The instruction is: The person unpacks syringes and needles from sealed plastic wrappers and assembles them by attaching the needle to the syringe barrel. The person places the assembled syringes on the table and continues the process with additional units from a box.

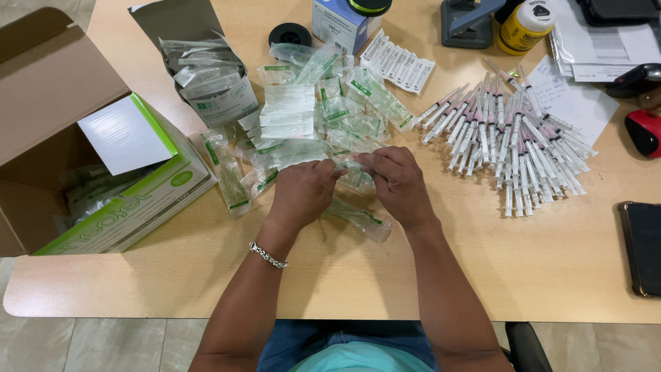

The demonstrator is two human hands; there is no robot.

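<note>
Roughly midway: syringes unwrapped beside a heap of sealed packets

On the wooden table [206, 269], a large pile of bare syringes [509, 141] lay to the right and many wrapped ones [323, 117] waited in the middle; the left hand [303, 191] and right hand [397, 182] both pinched one syringe packet [352, 166] between them, just above the table

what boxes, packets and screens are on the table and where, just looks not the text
Green and white carton: left, lying open in a brown cardboard box.
Grey box: top centre-left, open, full of packets.
Clear packets: heap above the hands, green-striped.
Blue and white box: top centre.
Dark phone: right edge, screen off.
</note>
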